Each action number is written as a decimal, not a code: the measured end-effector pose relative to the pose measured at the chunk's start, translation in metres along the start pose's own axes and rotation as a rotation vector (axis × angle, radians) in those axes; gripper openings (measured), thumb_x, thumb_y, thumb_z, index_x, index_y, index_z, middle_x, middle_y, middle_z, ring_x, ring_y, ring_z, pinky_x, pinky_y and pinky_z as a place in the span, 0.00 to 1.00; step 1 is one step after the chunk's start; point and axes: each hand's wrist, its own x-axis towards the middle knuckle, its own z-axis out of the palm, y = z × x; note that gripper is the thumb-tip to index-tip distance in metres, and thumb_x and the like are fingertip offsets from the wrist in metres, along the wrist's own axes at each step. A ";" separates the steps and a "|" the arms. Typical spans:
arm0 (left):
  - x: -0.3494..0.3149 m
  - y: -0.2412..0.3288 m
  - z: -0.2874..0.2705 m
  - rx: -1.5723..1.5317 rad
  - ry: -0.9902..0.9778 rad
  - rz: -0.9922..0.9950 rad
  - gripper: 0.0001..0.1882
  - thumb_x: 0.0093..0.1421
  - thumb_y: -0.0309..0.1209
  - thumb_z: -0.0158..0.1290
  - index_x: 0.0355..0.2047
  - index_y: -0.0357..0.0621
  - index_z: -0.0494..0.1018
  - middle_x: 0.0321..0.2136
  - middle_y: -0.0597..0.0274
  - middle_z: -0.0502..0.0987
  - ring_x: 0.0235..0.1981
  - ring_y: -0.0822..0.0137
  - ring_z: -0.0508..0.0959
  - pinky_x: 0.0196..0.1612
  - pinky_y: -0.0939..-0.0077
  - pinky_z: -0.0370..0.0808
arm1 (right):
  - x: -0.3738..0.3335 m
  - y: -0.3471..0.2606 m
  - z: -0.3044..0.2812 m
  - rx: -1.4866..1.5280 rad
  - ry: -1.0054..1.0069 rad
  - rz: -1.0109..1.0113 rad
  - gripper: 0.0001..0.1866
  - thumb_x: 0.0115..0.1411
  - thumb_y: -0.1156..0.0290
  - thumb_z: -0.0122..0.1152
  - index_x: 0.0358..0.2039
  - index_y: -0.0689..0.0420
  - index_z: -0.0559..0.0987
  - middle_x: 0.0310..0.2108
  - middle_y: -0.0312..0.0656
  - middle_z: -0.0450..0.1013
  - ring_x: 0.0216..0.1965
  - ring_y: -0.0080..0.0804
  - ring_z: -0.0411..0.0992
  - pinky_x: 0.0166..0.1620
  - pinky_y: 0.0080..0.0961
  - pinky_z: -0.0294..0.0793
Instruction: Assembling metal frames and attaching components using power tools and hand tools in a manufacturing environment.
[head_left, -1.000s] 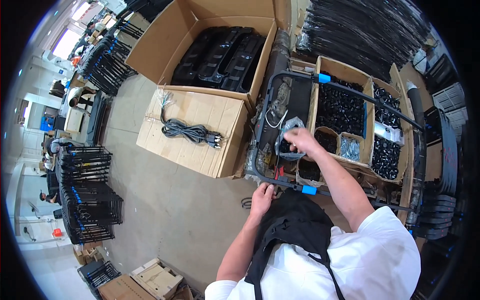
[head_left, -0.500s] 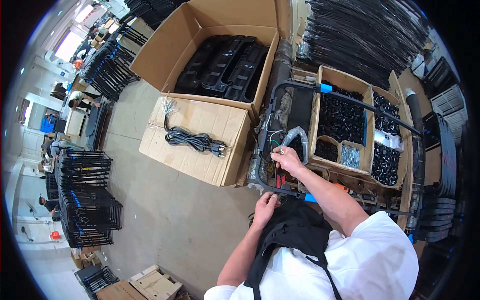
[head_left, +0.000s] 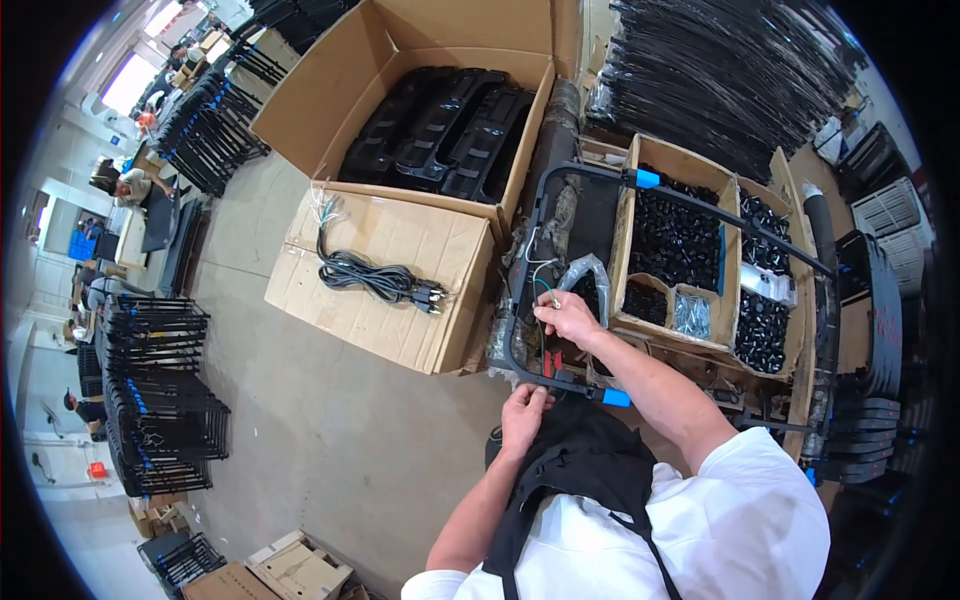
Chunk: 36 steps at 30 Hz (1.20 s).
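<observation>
A black tubular frame [head_left: 532, 240] with rounded corners and blue sleeves lies in front of me across the padded bench. My right hand [head_left: 570, 320] is closed in a pinch on a thin green wire [head_left: 543, 287] inside the frame's left end; a small metallic tip shows at the fingers. White wire [head_left: 531, 242] comes out of the tube further up. My left hand [head_left: 523, 415] is closed at the frame's near left corner, thumb against fingers; what it pinches is hidden. Between the hands sits a small red part [head_left: 552, 364].
At left a carton [head_left: 385, 270] carries a coiled black power cord [head_left: 365, 277]. Behind it an open box [head_left: 325, 115] holds black plastic covers [head_left: 437, 135]. Right, a wooden tray [head_left: 735, 240] contains black fittings and screws [head_left: 692, 315]. Stacked frames [head_left: 160, 390] and people stand far left.
The whole view has shifted slightly leftward. My hands keep nearly the same places at the frame, the right one still pinching the wire. A person far left has moved.
</observation>
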 end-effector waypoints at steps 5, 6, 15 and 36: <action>-0.001 -0.002 0.005 -0.074 0.035 0.043 0.11 0.73 0.31 0.53 0.40 0.34 0.79 0.33 0.59 0.84 0.33 0.72 0.82 0.41 0.76 0.80 | 0.014 -0.015 -0.053 -0.425 -0.192 -0.045 0.20 0.61 0.69 0.62 0.52 0.58 0.85 0.33 0.45 0.84 0.33 0.33 0.82 0.42 0.31 0.82; -0.002 -0.003 0.004 -0.076 0.049 0.038 0.11 0.73 0.31 0.53 0.40 0.34 0.79 0.33 0.59 0.85 0.33 0.72 0.83 0.40 0.76 0.80 | 0.017 -0.016 -0.062 -0.636 -0.060 -0.109 0.17 0.60 0.70 0.60 0.48 0.55 0.87 0.33 0.48 0.84 0.36 0.39 0.83 0.44 0.36 0.82; -0.001 -0.006 0.003 -0.061 0.042 -0.005 0.11 0.73 0.30 0.53 0.41 0.32 0.77 0.35 0.54 0.84 0.35 0.66 0.83 0.43 0.72 0.82 | 0.018 0.015 -0.076 -1.385 -0.164 -0.348 0.10 0.54 0.67 0.65 0.36 0.51 0.87 0.35 0.47 0.84 0.40 0.50 0.81 0.47 0.49 0.79; -0.002 0.003 -0.003 -0.013 0.037 -0.027 0.12 0.70 0.34 0.56 0.40 0.36 0.80 0.33 0.61 0.86 0.33 0.72 0.84 0.42 0.74 0.80 | 0.020 -0.003 -0.074 -1.039 -0.155 -0.207 0.12 0.58 0.66 0.68 0.36 0.59 0.79 0.33 0.54 0.80 0.42 0.59 0.79 0.46 0.53 0.76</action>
